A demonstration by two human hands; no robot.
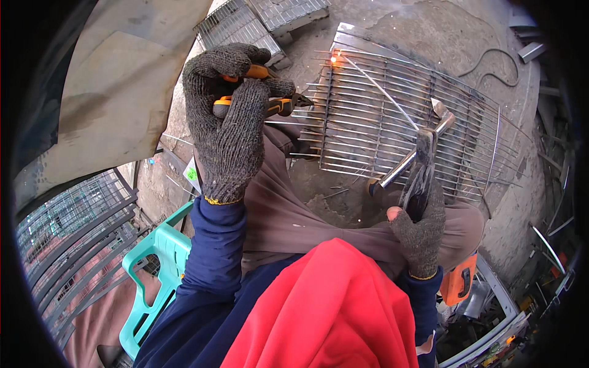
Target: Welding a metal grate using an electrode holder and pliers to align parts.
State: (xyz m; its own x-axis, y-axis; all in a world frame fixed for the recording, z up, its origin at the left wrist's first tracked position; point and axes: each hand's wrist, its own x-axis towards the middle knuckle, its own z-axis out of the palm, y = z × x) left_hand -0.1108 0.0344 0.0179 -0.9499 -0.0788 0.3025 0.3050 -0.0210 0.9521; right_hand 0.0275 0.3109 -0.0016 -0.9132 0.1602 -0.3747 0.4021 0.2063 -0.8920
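Note:
My left hand [228, 116], in a grey knit glove, grips orange-handled pliers [270, 105] whose jaws touch the left edge of a wire grille [392, 116]. The grille of thin parallel metal rods lies across my knees. A spot on its upper left corner glows orange [335, 59]. My right hand [421, 214], also in a grey glove, holds a welding electrode holder [423, 161]; a thin rod [380, 89] runs from it up to the glowing spot.
More wire grilles [257, 21] lie on the concrete floor behind. A teal plastic stool [156, 270] is under me at left. Dark metal racks [73, 245] stand at lower left. A cable [497, 61] lies at upper right. An orange tool [460, 282] sits by my right side.

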